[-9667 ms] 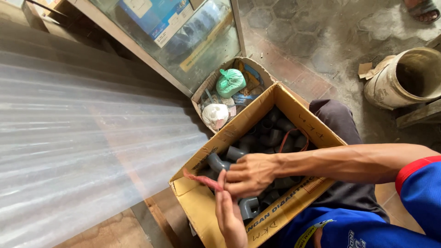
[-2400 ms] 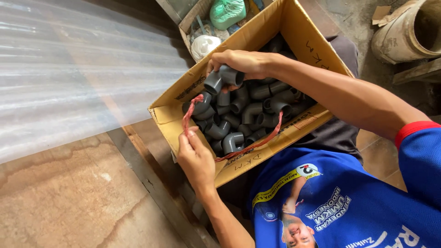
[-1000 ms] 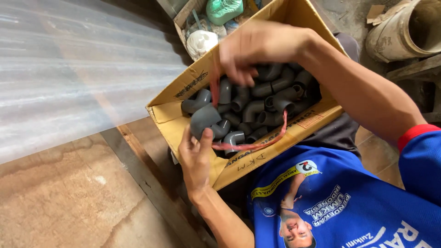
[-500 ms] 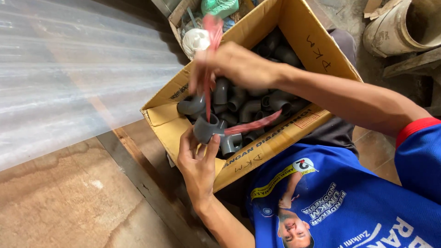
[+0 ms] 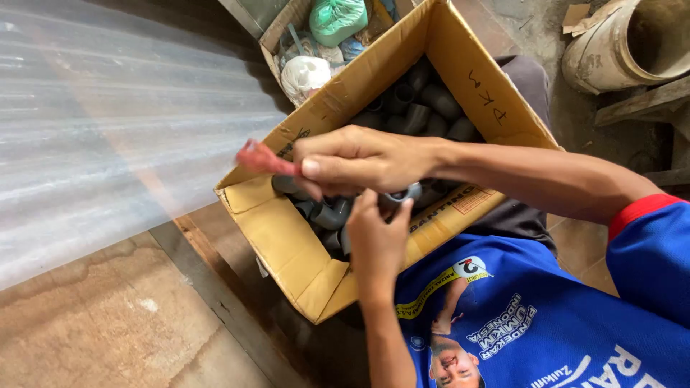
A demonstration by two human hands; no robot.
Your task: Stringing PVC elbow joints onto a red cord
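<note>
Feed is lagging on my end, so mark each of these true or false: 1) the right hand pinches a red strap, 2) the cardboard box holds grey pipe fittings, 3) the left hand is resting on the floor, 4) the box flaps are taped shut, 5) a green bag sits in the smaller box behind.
1) True: the right hand pinches the red strap over the box.
2) True: the cardboard box holds grey pipe fittings.
3) False: the left hand is up at the box, fingers on a grey fitting.
4) False: the box is open on top, fittings showing.
5) True: the green bag lies in the smaller box behind.
</note>
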